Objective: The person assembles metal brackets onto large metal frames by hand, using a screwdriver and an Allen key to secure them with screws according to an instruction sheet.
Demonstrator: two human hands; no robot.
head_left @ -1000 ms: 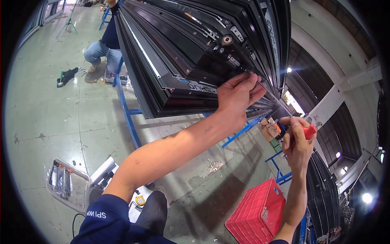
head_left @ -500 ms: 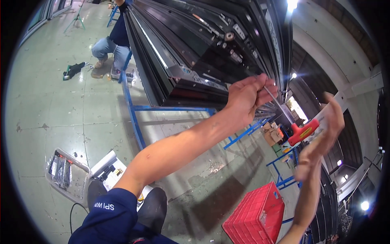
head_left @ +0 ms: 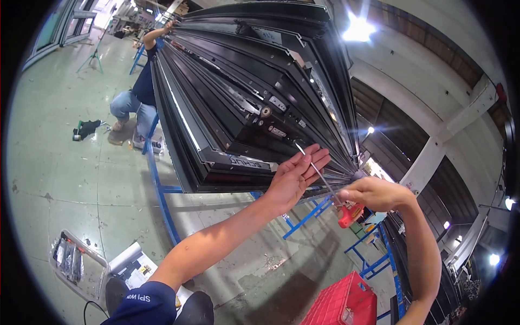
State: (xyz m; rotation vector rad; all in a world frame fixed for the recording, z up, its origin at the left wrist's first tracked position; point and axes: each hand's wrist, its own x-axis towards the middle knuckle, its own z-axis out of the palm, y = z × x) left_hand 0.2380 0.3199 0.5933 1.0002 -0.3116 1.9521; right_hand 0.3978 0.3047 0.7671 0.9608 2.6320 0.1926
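A T-handle hex key (head_left: 323, 179) with a red grip and a long thin metal shaft slants up to the left. Its tip meets or lies just in front of the hardware on a black metal frame (head_left: 230, 116). My left hand (head_left: 295, 179) steadies the shaft between thumb and fingers, its fingers stretched fairly straight. Over the red grip is my right hand (head_left: 379, 193), its fingers bent around the top of it; part of the grip shows below. Small metal fittings (head_left: 277, 103) and a round fitting (head_left: 265, 111) sit along the frame near the tip.
Blue trestles (head_left: 162, 200) carry the frame. A red plastic crate (head_left: 338, 303) stands at the lower right. On the floor at left lie a clear tray (head_left: 100, 273) of packaged parts and a paper roll (head_left: 127, 254). A crouching person (head_left: 142, 97) touches the frame's far end.
My right hand has come in from the right, from beside the red grip onto it. In the picture, the left hand and hex key have shifted down and left as the view moved.
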